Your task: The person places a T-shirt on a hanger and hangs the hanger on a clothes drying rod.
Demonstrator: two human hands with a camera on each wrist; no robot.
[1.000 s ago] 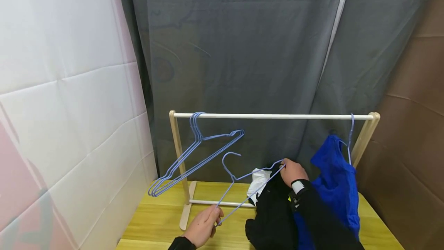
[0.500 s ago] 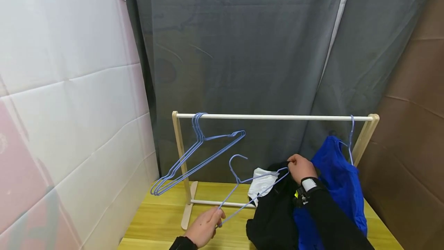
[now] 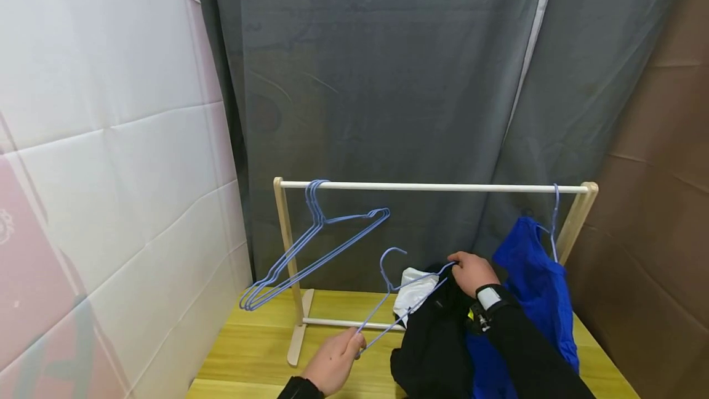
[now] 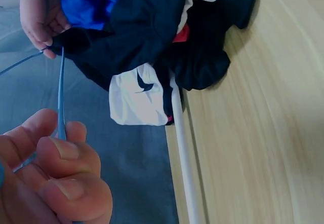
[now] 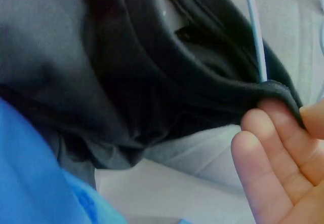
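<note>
My left hand [image 3: 335,359] grips one end of a light-blue wire hanger [image 3: 389,288], its hook pointing up. The left wrist view shows the curled fingers [image 4: 68,165] around the wire. My right hand [image 3: 473,273] pinches the banded opening of a black garment [image 3: 432,350] at the hanger's far end. In the right wrist view, the wire tip goes behind the edge of the black garment [image 5: 212,84], right at the thumb and fingertips. A white part [image 4: 136,100] with a dark swoosh shows beside the black cloth. The garment's lower part rests on the table.
A wooden rack with a white rail [image 3: 437,187] stands on the yellow wood table [image 3: 249,356]. Several bare blue hangers [image 3: 322,221] hang at its left end. A blue garment [image 3: 532,263] hangs at the right, beside my right forearm. A grey curtain [image 3: 376,91] is behind.
My left hand has shifted right and slightly up, with the hanger moving along. My right hand went a little right, then back left, drawing the garment's edge over the hanger tip.
</note>
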